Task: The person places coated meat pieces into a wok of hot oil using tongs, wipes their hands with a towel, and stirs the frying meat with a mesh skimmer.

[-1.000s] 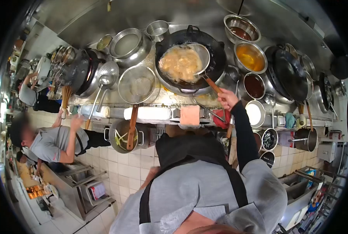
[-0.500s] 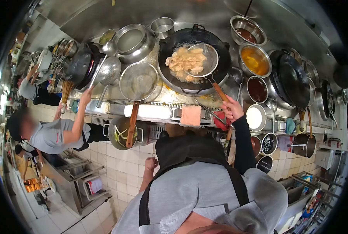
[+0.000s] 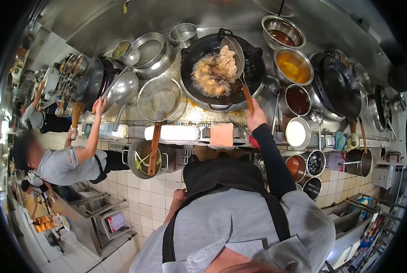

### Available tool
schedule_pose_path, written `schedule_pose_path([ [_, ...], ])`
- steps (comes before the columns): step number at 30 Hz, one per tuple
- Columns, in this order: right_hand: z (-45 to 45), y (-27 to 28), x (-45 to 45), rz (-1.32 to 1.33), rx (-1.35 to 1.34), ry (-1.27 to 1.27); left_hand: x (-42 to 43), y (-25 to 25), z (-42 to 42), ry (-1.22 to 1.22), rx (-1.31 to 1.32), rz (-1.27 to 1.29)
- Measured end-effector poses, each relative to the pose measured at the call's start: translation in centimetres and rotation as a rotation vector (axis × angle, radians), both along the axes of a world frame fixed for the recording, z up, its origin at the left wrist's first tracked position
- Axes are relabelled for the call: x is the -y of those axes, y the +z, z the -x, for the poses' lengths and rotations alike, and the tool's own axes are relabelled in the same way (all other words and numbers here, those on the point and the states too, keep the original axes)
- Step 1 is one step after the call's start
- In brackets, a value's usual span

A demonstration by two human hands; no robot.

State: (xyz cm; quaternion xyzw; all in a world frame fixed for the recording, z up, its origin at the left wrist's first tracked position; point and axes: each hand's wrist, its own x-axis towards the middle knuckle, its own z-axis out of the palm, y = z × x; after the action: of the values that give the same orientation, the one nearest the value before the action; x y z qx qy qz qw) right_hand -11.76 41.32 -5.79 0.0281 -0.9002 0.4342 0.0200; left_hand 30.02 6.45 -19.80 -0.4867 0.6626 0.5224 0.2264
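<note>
My right hand (image 3: 256,117) is wrapped round the wooden handle of a mesh strainer (image 3: 240,49). The strainer's bowl is tilted on its side inside a large black wok (image 3: 254,61), at the right of the food. Pale golden battered pieces (image 3: 208,70) bubble in the wok's dark oil, and some lean against the mesh. My left hand (image 3: 179,195) hangs low beside the black apron, fingers curled, with nothing visible in it. Left of the wok, a second round strainer (image 3: 160,98) with a wooden handle rests on the stove.
Right of the wok stand bowls of amber liquid (image 3: 294,66), dark sauce (image 3: 297,100) and white contents (image 3: 297,133). A pot (image 3: 142,159) with green strips sits at the front left. At left, a co-worker (image 3: 60,157) holds a ladle (image 3: 117,82) and a bamboo brush (image 3: 76,111).
The strainer has swung from lying flat to tilted upright, moving up the wok. My right hand has moved left and up. The food has spread in the oil, which now bubbles more.
</note>
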Motion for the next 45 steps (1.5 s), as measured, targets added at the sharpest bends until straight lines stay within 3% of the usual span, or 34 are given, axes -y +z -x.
schedule_pose_path([
  [2, -0.3, 2.2, 0.9, -0.1, 0.071, 0.047, 0.9, -4.7, -2.3, -0.064, -0.106, 0.008],
  [4, -0.4, 4.9, 1.6, -0.236, 0.208, 0.075, 2.2, -12.2, -5.2, 0.019, -0.112, -0.023],
  [5, -0.4, 4.3, 1.6, -0.247, 0.15, 0.093, 2.4, -13.9, -5.8, 0.06, -0.114, -0.04],
  [8, -0.8, 2.5, 1.8, -0.304, 0.03, 0.132, 1.8, -7.7, -3.5, 0.114, -0.108, -0.148],
  [11, -2.0, 2.8, 2.4, -0.39, 0.039, 0.156, 1.1, -7.3, -2.8, 0.136, -0.115, -0.085],
  [13, -2.9, 3.0, 2.4, -0.413, 0.078, 0.191, 0.1, -4.1, -1.3, 0.073, -0.068, -0.033],
  [16, -3.9, 2.2, 1.6, -0.433, 0.05, 0.224, 1.1, -4.6, -1.3, -0.439, -0.094, 0.195],
  [18, -4.9, 2.7, 0.6, -0.463, 0.102, 0.249, 1.4, -5.1, -1.5, -0.437, -0.073, 0.181],
  [21, -5.7, 4.8, -2.1, -0.402, 0.094, 0.294, -1.0, 0.7, 1.0, 0.094, 0.014, -0.069],
  [23, -5.5, 7.8, -4.5, -0.305, 0.11, 0.294, -1.1, 0.8, 0.8, 0.193, 0.006, -0.112],
  [26, -4.9, 10.1, -8.8, -0.026, -0.159, 0.389, 1.5, -5.2, -1.8, 0.021, -0.012, -0.152],
  [29, -5.6, 15.5, -11.0, 0.128, -0.015, 0.369, 3.6, -16.4, -6.1, -0.186, -0.039, -0.039],
  [32, -7.1, 20.7, -11.3, 0.116, 0.006, 0.309, 4.5, -18.3, -7.2, -0.946, -0.372, 0.511],
  [34, -7.5, 21.6, -11.3, 0.14, 0.053, 0.282, 4.7, -15.8, -6.2, -0.853, -0.371, 0.429],
  [35, -7.4, 21.8, -11.0, 0.112, 0.049, 0.291, 4.7, -14.5, -5.3, -0.695, -0.332, 0.265],
  [36, -7.2, 21.9, -10.8, 0.086, 0.045, 0.301, 4.8, -13.2, -4.4, -0.522, -0.291, 0.121],
  [38, -5.5, 17.2, -10.1, 0.052, 0.02, 0.306, 5.2, -11.7, -2.7, 0.049, -0.116, -0.397],
  [41, -3.6, 10.7, -7.2, 0.021, 0.036, 0.241, 1.5, -3.9, 1.1, -0.172, -0.026, 0.014],
  [44, -3.4, 9.7, -4.8, 0.041, -0.089, 0.182, 1.6, -4.3, 1.1, -0.078, -0.116, 0.012],
  [45, -4.3, 11.9, -4.6, 0.023, -0.124, 0.178, 1.5, -3.9, 1.2, -0.017, -0.115, 0.006],
])
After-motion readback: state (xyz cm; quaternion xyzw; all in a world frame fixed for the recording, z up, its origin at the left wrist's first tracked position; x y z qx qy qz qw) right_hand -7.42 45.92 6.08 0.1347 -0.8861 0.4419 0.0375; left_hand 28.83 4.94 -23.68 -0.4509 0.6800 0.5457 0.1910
